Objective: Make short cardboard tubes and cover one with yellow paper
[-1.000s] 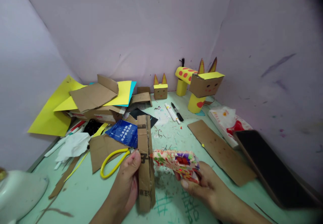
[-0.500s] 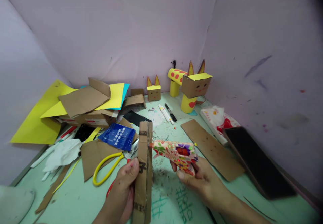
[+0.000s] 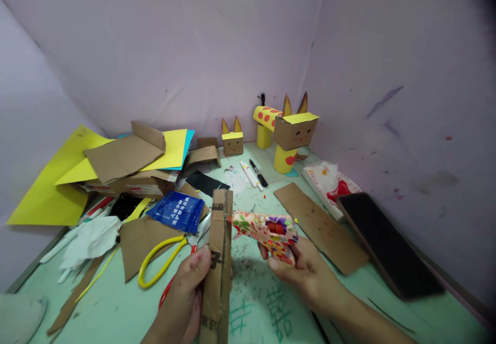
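My left hand [image 3: 190, 287] is closed round a long folded strip of brown cardboard [image 3: 217, 277], held upright with black print on its face. My right hand [image 3: 304, 277] grips a glue gun [image 3: 267, 229] wrapped in flowery paper. The gun points left, its nozzle at the strip's right edge near the upper end; whether glue comes out is too small to see. Scissors with a yellow and a red handle [image 3: 160, 261] lie beside my left hand, partly hidden by it. A blue packet [image 3: 179, 210] rests just behind them.
Behind stand a cardboard cat head [image 3: 232, 145] and a larger yellow cat figure [image 3: 296, 131]. On the right lie a flat cardboard piece [image 3: 321, 230], a tissue pack [image 3: 327, 184] and a dark tablet-like slab [image 3: 387, 246]. Paper and cardboard [image 3: 124, 153] are piled at left, near crumpled tissue [image 3: 91, 240].
The whole view has shifted slightly. The nozzle stays at the strip's edge, perhaps a touch higher along it. Both hands keep their holds.
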### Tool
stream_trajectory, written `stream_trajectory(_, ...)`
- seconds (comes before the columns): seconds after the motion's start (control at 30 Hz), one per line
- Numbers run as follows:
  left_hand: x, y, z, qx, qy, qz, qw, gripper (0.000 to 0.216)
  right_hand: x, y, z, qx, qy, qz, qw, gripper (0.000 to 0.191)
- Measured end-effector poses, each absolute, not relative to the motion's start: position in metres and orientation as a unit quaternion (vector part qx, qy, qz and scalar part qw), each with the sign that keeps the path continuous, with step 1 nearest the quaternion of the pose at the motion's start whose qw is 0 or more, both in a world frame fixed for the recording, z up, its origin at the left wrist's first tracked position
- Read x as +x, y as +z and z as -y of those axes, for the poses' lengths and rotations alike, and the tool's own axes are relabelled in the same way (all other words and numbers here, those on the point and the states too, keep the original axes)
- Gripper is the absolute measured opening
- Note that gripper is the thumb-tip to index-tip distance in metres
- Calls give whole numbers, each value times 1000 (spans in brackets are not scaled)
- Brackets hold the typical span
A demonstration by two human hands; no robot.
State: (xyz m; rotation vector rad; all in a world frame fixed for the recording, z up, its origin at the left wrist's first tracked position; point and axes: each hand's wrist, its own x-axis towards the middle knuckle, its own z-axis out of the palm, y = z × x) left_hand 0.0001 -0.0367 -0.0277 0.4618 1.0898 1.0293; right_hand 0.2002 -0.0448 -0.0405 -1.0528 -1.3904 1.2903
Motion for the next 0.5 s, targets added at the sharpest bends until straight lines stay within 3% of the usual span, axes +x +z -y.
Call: stream_trajectory(0.5, 2, -25, 39, 222, 438, -489, 721, 31, 206, -31, 40, -453, 479, 567, 493, 17)
